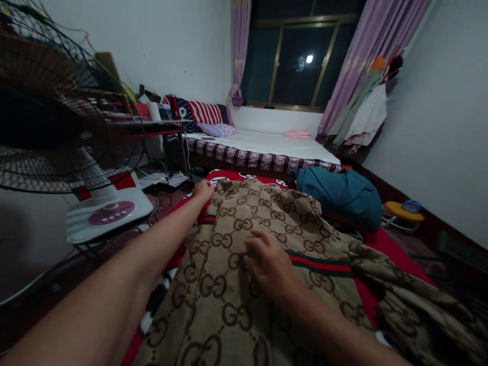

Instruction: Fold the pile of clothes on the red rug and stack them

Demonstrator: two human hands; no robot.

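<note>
A beige jacket [236, 223] with a brown interlocking-letter pattern lies spread out before me. A green-red-green stripe crosses its right part, and one sleeve trails off to the lower right. At the jacket's far left edge, my left hand [204, 189] is closed on the cloth, its fingertips partly hidden. My right hand [269, 262] is over the middle of the jacket, fingers loosely bent and apart, with nothing visible in them. Whether it touches the fabric I cannot tell. Beneath the jacket shows a red cover [396, 254] with black-and-white figures.
A teal bundle of cloth [339, 195] lies beyond the jacket on the right. A standing fan [110, 211] is close on the left, before a cluttered desk [168, 122]. Farther back is a bed [263, 142] under the window. A yellow-topped stool [404, 211] stands at right.
</note>
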